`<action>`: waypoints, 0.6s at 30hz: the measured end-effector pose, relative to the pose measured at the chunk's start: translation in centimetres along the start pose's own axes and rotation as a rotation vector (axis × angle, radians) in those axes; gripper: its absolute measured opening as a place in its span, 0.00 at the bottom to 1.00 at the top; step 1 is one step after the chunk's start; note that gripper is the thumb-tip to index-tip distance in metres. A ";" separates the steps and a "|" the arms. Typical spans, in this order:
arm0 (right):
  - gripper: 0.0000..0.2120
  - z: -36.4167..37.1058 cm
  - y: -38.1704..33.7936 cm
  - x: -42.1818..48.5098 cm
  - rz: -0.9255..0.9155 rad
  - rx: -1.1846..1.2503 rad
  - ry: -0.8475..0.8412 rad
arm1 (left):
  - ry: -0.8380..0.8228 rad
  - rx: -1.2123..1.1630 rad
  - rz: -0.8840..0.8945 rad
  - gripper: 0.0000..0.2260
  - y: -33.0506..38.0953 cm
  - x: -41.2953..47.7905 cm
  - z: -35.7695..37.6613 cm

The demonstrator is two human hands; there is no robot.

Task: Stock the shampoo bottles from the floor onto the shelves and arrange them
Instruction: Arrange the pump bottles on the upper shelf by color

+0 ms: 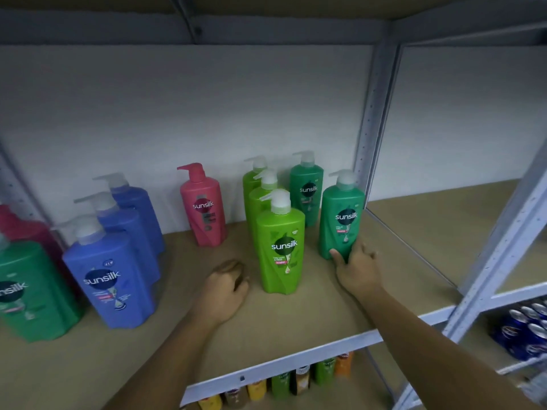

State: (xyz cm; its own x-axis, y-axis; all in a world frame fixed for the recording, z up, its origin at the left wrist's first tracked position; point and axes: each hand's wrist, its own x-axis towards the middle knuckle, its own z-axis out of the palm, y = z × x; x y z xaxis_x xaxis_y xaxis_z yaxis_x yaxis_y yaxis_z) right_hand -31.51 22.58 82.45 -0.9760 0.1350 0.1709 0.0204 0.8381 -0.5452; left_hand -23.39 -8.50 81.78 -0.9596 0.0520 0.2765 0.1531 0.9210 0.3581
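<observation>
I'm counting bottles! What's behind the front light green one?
A second light green bottle and a third light green bottle stand behind the front light green bottle. Only their pumps and upper bodies show; lower parts are covered.

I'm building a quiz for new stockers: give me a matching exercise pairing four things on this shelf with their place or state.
1 pink bottle
2 blue bottles
3 right hand
4 left hand

A row of three, front to back
B grips a dark green bottle
C stands alone
D fingers curled, holding nothing

Pairs: 1-C, 2-A, 3-B, 4-D.
</observation>
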 end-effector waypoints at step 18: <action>0.34 -0.3 -0.8 -4.4 -0.091 -0.321 -0.169 | -0.011 0.033 0.004 0.19 0.4 -0.6 -0.8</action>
State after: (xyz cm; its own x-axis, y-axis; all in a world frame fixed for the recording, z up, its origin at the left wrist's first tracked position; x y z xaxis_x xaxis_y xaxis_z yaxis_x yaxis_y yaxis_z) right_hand -27.20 21.47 82.44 -0.9984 -0.0147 0.0548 -0.0277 0.9692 -0.2445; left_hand -22.59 -8.51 82.42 -0.9616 0.0594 0.2679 0.1488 0.9331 0.3274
